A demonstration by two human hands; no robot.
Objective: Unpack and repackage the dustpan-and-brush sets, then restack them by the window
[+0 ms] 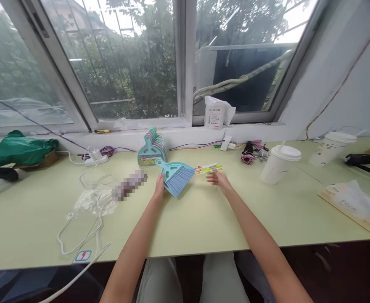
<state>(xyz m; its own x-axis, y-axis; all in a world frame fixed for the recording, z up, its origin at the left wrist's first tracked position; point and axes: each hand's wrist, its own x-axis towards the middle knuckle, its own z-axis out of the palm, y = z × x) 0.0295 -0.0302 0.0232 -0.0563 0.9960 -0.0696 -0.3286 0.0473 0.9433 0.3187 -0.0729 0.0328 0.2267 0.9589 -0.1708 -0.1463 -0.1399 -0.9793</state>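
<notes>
We see a teal dustpan [169, 169] with a blue-bristled brush [180, 180] nested in it, raised just over the middle of the table [200, 225], bristles toward us and handle pointing far left. Our left hand [160, 185] is closed around its left edge, the fingers mostly hidden behind it. Our right hand [219, 180] is off to the right, apart from the dustpan, fingers loosely bent and spread, gripping nothing that we can see. Just beyond those fingers we see a bright printed strip [207, 169]; we cannot tell whether they touch it.

On the far side, just left of the dustpan, we have a row of similar dustpans [151, 149] standing upright. Nearer left are a pixelated item we cannot make out, crumpled clear plastic [92, 201] and a white cable [62, 242]. To the right we see a dark bundle [247, 152], a lidded white cup [278, 166] and a tissue pack [350, 204]. A white packet [215, 112] sits on the far sill, before the window.
</notes>
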